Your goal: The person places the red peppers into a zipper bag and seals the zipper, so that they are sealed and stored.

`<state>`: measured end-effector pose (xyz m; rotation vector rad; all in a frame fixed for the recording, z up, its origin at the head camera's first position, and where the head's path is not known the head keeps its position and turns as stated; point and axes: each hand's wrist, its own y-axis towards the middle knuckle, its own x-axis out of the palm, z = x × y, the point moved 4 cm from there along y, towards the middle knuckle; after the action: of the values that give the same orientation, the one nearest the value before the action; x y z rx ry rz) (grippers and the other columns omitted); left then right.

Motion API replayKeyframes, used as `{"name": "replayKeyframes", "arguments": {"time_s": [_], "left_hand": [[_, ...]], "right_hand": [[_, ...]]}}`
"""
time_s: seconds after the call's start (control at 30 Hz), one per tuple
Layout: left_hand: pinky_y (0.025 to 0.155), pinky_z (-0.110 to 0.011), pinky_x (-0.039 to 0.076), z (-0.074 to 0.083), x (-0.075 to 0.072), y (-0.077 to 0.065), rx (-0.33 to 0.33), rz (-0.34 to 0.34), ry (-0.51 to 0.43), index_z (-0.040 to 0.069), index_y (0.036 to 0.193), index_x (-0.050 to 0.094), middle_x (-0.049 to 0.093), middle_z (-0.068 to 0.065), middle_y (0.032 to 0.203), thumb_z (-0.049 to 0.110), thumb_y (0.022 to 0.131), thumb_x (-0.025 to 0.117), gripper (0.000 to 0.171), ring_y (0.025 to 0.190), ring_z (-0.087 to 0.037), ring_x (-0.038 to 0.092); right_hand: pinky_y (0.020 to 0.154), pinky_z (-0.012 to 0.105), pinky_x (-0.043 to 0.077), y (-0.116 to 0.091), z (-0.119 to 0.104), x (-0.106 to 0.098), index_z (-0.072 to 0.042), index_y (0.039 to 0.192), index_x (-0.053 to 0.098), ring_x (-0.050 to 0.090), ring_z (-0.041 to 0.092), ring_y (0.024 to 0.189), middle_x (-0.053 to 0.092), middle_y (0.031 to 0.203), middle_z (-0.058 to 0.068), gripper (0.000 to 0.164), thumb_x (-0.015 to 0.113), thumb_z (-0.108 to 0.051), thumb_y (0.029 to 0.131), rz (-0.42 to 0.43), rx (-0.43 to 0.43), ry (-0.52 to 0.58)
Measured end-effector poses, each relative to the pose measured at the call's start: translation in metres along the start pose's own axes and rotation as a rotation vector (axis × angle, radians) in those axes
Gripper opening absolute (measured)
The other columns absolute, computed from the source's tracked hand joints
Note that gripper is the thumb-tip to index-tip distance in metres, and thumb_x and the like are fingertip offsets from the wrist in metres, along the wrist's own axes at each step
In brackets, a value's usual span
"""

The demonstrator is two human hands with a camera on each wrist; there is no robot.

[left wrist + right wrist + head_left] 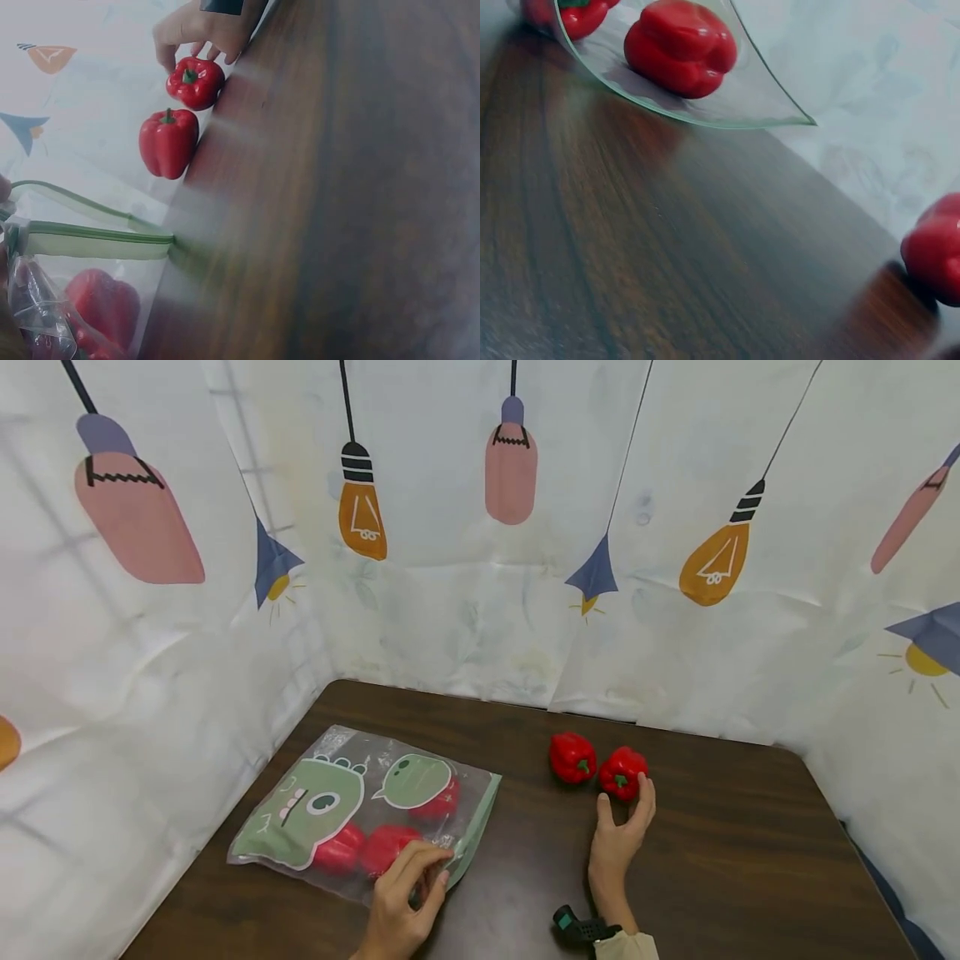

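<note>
In the head view, a green cartoon-dinosaur print (300, 818) is masking the left part of the clear plastic zip bag (483, 814), and the bottom edge is cutting off the left hand (405, 897) at the wrist and a beige sleeve (626, 947). In the left wrist view, the left hand is showing only as slivers, while a glossy red bell pepper (196, 86) is partly hiding the right hand's fingers (166, 56). In the right wrist view, edges are slicing two other red peppers, one on the right (935, 251), one inside the bag.
</note>
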<state>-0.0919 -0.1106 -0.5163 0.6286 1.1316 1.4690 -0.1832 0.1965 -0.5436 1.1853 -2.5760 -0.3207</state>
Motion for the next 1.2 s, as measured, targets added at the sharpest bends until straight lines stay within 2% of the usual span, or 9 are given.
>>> {"name": "replayKeyframes", "arguments": {"time_s": [0.1, 0.27, 0.53, 0.87, 0.93, 1.03, 1.13, 1.2], "left_hand": [[0.057, -0.008, 0.043, -0.001, -0.001, 0.001, -0.011, -0.009, 0.001, -0.005, 0.109, 0.070, 0.063, -0.010, 0.097, -0.015, 0.075, 0.074, 0.035, 0.073, -0.004, 0.053], [0.058, -0.007, 0.042, -0.002, -0.001, 0.000, 0.007, -0.007, -0.011, -0.006, 0.109, 0.070, 0.063, -0.010, 0.096, -0.016, 0.074, 0.074, 0.036, 0.074, -0.004, 0.053], [0.056, -0.008, 0.042, -0.003, -0.001, -0.003, 0.006, 0.012, -0.003, -0.006, 0.107, 0.071, 0.063, -0.011, 0.094, -0.006, 0.087, 0.072, 0.020, 0.073, -0.005, 0.053], [0.056, -0.008, 0.042, -0.002, 0.000, 0.001, -0.017, -0.001, -0.010, -0.006, 0.108, 0.071, 0.064, -0.012, 0.097, -0.012, 0.080, 0.074, 0.029, 0.073, -0.004, 0.053], [0.056, -0.008, 0.042, -0.002, 0.001, 0.001, -0.017, -0.003, -0.013, -0.006, 0.108, 0.071, 0.064, -0.012, 0.097, -0.012, 0.080, 0.074, 0.028, 0.073, -0.004, 0.053], [0.057, -0.007, 0.042, -0.003, 0.002, 0.001, -0.022, -0.011, -0.006, -0.006, 0.109, 0.071, 0.064, -0.012, 0.097, -0.011, 0.082, 0.074, 0.028, 0.072, -0.003, 0.053], [0.059, -0.006, 0.042, -0.002, 0.002, 0.001, -0.030, -0.013, 0.009, -0.004, 0.110, 0.071, 0.063, -0.011, 0.097, -0.010, 0.082, 0.074, 0.029, 0.072, -0.003, 0.052], [0.059, -0.006, 0.042, -0.002, 0.002, 0.002, -0.036, -0.017, 0.020, -0.003, 0.111, 0.071, 0.063, -0.009, 0.097, -0.011, 0.081, 0.074, 0.031, 0.072, -0.002, 0.052]], "right_hand": [[0.128, 0.064, 0.013, 0.005, 0.001, 0.001, -0.007, 0.161, 0.036, 0.016, 0.035, 0.160, 0.020, 0.171, 0.019, 0.072, 0.066, 0.004, 0.096, -0.015, 0.015, -0.008], [0.130, 0.059, 0.014, 0.014, 0.003, -0.002, -0.006, 0.162, 0.031, 0.017, 0.035, 0.159, 0.022, 0.171, 0.017, 0.075, 0.066, 0.003, 0.097, 0.001, 0.047, 0.004], [0.131, 0.054, 0.017, 0.023, 0.009, -0.001, -0.007, 0.163, 0.028, 0.026, 0.036, 0.155, 0.028, 0.169, 0.017, 0.078, 0.069, 0.000, 0.097, -0.071, 0.075, 0.014], [0.130, 0.044, 0.026, 0.030, 0.015, -0.006, -0.004, 0.161, 0.032, 0.032, 0.033, 0.155, 0.035, 0.165, 0.017, 0.067, 0.064, -0.016, 0.103, -0.041, 0.165, -0.082], [0.128, 0.038, 0.030, 0.030, 0.015, -0.007, -0.003, 0.159, 0.036, 0.035, 0.033, 0.153, 0.038, 0.162, 0.019, 0.063, 0.063, -0.017, 0.104, -0.022, 0.173, -0.072], [0.118, 0.020, 0.038, 0.031, 0.014, -0.008, 0.000, 0.155, 0.043, 0.044, 0.029, 0.145, 0.045, 0.156, 0.022, 0.056, 0.061, -0.018, 0.105, 0.009, 0.170, -0.047], [0.101, 0.007, 0.041, 0.031, 0.013, -0.009, 0.001, 0.151, 0.048, 0.051, 0.017, 0.130, 0.051, 0.149, 0.020, 0.049, 0.058, -0.018, 0.107, 0.020, 0.166, -0.041], [0.095, 0.005, 0.043, 0.031, 0.013, -0.010, 0.001, 0.149, 0.051, 0.053, 0.008, 0.121, 0.055, 0.142, 0.015, 0.046, 0.057, -0.018, 0.107, 0.029, 0.169, -0.044]]}}
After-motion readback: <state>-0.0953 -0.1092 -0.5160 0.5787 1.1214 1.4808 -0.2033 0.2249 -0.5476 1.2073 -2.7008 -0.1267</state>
